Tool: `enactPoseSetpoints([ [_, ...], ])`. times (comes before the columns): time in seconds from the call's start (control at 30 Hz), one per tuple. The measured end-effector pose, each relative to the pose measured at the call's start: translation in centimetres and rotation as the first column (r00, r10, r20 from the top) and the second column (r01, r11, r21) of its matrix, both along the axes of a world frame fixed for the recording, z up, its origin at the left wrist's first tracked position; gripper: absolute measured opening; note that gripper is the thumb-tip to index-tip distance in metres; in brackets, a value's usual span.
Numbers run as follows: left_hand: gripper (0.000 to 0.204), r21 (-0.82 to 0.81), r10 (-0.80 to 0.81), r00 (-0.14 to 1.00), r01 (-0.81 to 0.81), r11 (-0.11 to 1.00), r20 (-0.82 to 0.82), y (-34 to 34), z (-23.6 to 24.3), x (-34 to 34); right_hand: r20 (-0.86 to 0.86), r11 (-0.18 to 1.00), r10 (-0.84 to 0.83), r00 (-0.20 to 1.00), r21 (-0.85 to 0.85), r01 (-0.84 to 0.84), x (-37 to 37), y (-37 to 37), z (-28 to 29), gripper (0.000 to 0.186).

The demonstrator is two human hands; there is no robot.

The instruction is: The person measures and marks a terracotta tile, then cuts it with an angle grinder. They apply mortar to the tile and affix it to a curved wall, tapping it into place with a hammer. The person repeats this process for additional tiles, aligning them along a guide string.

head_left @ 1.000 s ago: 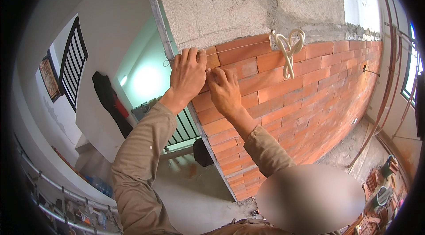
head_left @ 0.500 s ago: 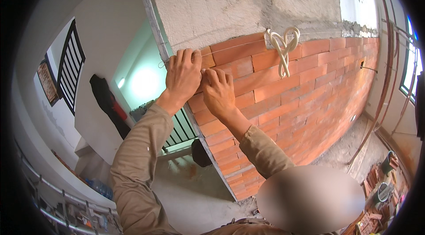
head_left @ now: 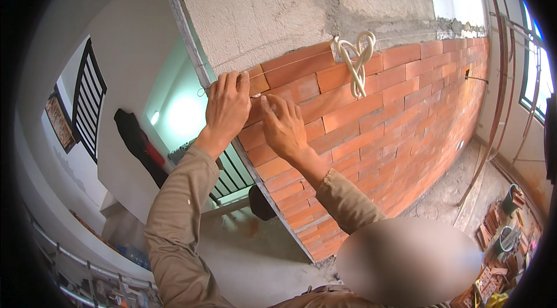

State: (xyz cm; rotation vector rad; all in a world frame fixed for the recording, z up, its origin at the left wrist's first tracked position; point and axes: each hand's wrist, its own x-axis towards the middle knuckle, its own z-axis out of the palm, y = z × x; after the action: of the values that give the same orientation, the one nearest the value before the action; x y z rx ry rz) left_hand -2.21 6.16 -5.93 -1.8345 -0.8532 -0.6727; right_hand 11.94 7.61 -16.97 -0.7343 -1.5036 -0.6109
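My left hand (head_left: 228,108) lies against the brick wall (head_left: 371,116) at its upper left end. Its fingers are bent and close together over an orange brick (head_left: 258,79); what sits under them is hidden. A small pale spot (head_left: 256,95) shows beside this hand, too small to tell. Just to the right is my right hand (head_left: 284,125), partly curled, with its forefinger and the other fingers apart and nothing visible in them. A thin string (head_left: 296,63) runs along the top bricks. From the wall hangs a looped white cord (head_left: 357,64).
Grey plaster (head_left: 261,12) covers the wall above the bricks. A metal edge strip (head_left: 185,24) borders the left end, beside a stairwell with a dark railing (head_left: 232,174). Reddish poles (head_left: 496,93) stand at right. Buckets (head_left: 509,200) and broken bricks lie on the floor below.
My right hand has drawn slightly away from the left, and its fingers have loosened. The wall has shifted a little left in view. My left hand stays at the wall's end.
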Motion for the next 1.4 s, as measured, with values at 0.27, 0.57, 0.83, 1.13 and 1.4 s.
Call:
enactPoseSetpoints([
  [0.27, 0.035, 0.048, -0.159, 0.984, 0.163, 0.985, -0.079, -2.1, -2.2, 0.1, -0.088, 0.991, 0.133, 0.987, -0.004, -0.133, 3.7, -2.5, -3.7, 0.047],
  [0.57, 0.037, -0.827, -0.336, 0.83, 0.526, 0.2, 0.446, -12.5, -37.2, -0.6, 0.003, 0.322, 0.309, 0.951, -0.941, -0.101, 10.9, -17.4, -47.5, 0.041],
  [0.83, 0.051, -0.797, 0.261, 0.898, -0.142, -0.588, -0.353, -18.6, -65.2, -5.7, 0.239, -0.631, 0.117, 0.964, -0.731, 0.258, 28.9, -36.3, -65.5, 0.039],
  [1.13, 0.05, -0.961, 0.418, 0.88, -0.132, -0.242, -0.226, -17.5, -65.8, -5.8, 0.192, -0.579, -0.154, 0.969, -0.813, 0.069, 39.3, -35.0, -62.5, 0.032],
  [1.4, 0.061, -0.927, 0.685, 0.718, 0.163, -0.338, -0.124, -23.5, -55.6, 8.6, -0.115, -0.364, -0.208, 0.971, -0.913, -0.186, 39.2, -26.1, -60.5, 0.046],
])
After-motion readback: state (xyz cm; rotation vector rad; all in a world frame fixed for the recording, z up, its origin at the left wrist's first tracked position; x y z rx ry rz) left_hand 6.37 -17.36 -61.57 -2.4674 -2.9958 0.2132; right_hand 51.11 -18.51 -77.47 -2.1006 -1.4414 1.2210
